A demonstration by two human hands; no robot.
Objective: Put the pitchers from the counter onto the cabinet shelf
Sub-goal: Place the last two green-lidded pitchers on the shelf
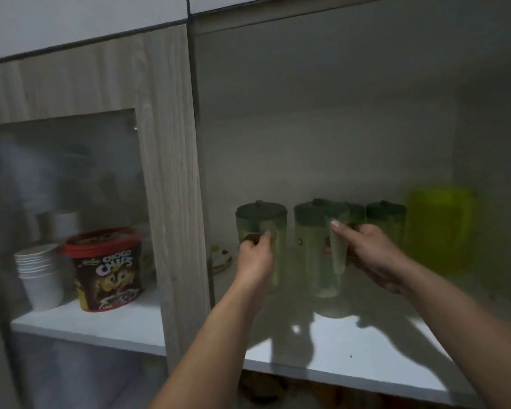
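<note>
Several pale green pitchers with dark green lids stand on the white cabinet shelf [351, 358]. My left hand [255, 255] grips the handle of the leftmost pitcher [261, 222]. My right hand [369, 252] is closed around the handle of the middle pitcher [313, 249], thumb against its side. Behind my right hand stands another pitcher [385, 219], and a further lid peeks out between them. Both held pitchers are upright with their bases on the shelf. The counter is out of view.
A bright yellow-green plastic container [440, 228] stands at the shelf's right end. A small plate [222, 258] lies at the back left. Behind the closed glass door on the left are a Choco Chips tub [108, 270] and stacked white cups [40, 273].
</note>
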